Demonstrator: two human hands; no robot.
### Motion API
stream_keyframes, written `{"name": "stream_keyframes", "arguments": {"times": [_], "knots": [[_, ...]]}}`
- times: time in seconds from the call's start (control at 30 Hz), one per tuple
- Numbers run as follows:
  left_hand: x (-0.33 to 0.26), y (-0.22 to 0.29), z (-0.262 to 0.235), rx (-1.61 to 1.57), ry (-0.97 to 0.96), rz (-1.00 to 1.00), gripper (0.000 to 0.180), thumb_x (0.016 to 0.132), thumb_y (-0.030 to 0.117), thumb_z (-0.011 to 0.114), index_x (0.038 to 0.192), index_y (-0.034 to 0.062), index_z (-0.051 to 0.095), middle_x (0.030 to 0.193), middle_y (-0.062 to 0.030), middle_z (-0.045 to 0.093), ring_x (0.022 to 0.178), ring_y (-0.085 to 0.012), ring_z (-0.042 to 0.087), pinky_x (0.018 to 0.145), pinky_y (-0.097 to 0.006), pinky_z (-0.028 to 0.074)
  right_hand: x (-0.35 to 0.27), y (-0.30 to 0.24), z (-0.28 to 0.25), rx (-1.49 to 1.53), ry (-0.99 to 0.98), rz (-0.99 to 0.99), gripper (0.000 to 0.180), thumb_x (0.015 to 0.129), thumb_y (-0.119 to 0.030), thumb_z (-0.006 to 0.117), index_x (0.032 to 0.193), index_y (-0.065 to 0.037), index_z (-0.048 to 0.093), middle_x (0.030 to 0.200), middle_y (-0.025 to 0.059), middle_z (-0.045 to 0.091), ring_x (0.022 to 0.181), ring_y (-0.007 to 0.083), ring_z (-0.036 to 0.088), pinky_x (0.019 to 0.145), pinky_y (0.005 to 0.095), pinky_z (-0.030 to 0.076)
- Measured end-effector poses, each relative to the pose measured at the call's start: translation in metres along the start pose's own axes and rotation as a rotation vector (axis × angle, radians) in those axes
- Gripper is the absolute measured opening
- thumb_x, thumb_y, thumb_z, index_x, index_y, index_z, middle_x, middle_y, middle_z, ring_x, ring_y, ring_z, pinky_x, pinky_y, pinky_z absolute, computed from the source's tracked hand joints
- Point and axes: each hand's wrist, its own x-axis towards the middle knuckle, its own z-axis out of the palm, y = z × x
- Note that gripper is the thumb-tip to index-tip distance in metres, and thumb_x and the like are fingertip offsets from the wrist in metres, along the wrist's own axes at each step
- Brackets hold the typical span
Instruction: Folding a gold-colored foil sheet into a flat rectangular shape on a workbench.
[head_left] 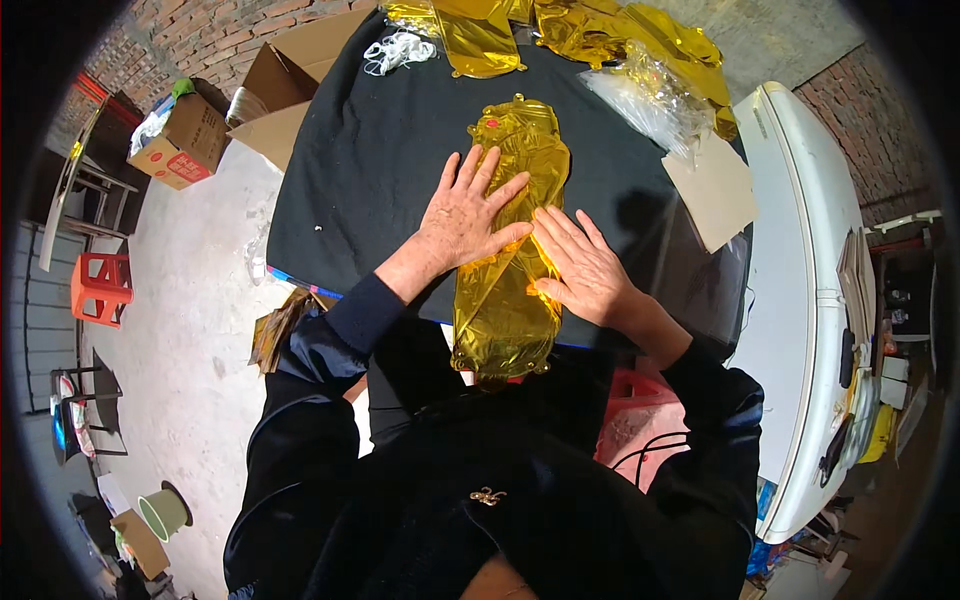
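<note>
A flat gold foil balloon (505,325), folded lengthwise into a long strip, lies on the black cloth of the table (370,150). Its near end hangs past the table's front edge. Across its middle, my left hand (465,210) rests flat with fingers spread, pointing away from me. My right hand (585,262) lies on the strip's right side, fingers stretched toward the upper left and thumb apart. Both hands press on the foil without gripping it. A small red spot shows near the strip's far end.
More gold foil balloons (480,40) lie along the table's far edge, beside white string (398,52). Clear plastic bags (655,105) and a beige card (712,190) sit at the right. A white chest freezer (815,300) borders the table. Cardboard boxes (185,140) and a red stool (100,288) stand left.
</note>
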Motion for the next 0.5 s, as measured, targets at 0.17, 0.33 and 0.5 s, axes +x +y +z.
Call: {"name": "stream_keyframes", "arguments": {"times": [0.17, 0.33, 0.5], "knots": [[-0.001, -0.001, -0.002, 0.014, -0.006, 0.013, 0.077, 0.097, 0.073, 0.033, 0.157, 0.0249, 0.038, 0.161, -0.0242, 0.03, 0.151, -0.0421, 0.022, 0.122, -0.058, 0.014, -0.011, 0.001, -0.004, 0.053, 0.082, -0.043, 0.065, 0.094, -0.032, 0.064, 0.147, 0.001, 0.045, 0.153, 0.0198, 0.044, 0.146, 0.0338, 0.037, 0.121, 0.0517, 0.022], [-0.001, -0.001, -0.003, 0.008, -0.003, 0.011, 0.077, 0.097, 0.072, 0.034, 0.157, 0.0248, 0.038, 0.161, -0.0241, 0.03, 0.151, -0.0422, 0.023, 0.122, -0.058, 0.015, 0.023, 0.038, -0.015, -0.082, 0.404, -0.111, 0.042, 0.083, -0.004, 0.072, 0.124, -0.001, 0.064, 0.124, 0.0148, 0.064, 0.121, 0.0324, 0.059, 0.106, 0.0478, 0.043], [-0.001, 0.0, -0.004, 0.01, 0.021, 0.01, 0.073, 0.098, 0.069, 0.039, 0.156, 0.0258, 0.039, 0.158, -0.0228, 0.034, 0.149, -0.0415, 0.027, 0.122, -0.057, 0.018, 0.056, 0.078, -0.02, -0.155, 0.433, -0.106, 0.038, 0.08, -0.003, 0.074, 0.118, -0.002, 0.065, 0.116, 0.0139, 0.066, 0.115, 0.0299, 0.061, 0.099, 0.0425, 0.048]]}}
